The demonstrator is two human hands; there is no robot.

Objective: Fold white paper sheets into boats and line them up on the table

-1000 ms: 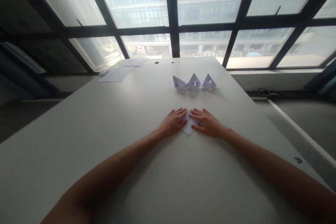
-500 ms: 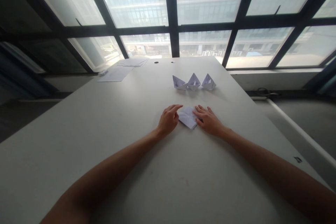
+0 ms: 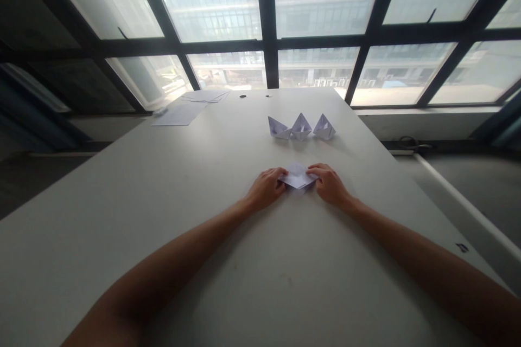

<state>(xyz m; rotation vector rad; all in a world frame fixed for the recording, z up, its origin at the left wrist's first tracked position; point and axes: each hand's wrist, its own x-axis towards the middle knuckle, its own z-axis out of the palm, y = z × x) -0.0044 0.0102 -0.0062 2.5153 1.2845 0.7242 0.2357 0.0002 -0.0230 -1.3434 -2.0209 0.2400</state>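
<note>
Folded paper (image 3: 298, 179) is btwn the two hands, at or just over the table (image 3: 195, 190), on the person's side of three paper boats (image 3: 301, 131). L hand (image 3: 267, 188) has its L corner in a narrow pinch, fingers on top; R hand (image 3: 329, 185) has the R corner, same sort of grip. Step looks like working the folds w/ both hands at once, so IMO: keep grip light & even, pull both sides equally, no twisting, b/c thin paper prob. tears or creases off-line if one hand leads. Keep the centre fold midway btwn hands, & line edges up before pressing any crease hard, w/ the table as backing. Hard to see: thumb tips are mostly behind the paper, so can't tell how many layers each hand has; underside & inner folds hidden too, & whether the paper's low point touches the table is unclear. Lower front is blurry. Far L, loose sheets (image 3: 175, 116) overlap, count n/a; pale lump (image 3: 160, 112) by them too small to ID. Upper arms cut off by frame.
</note>
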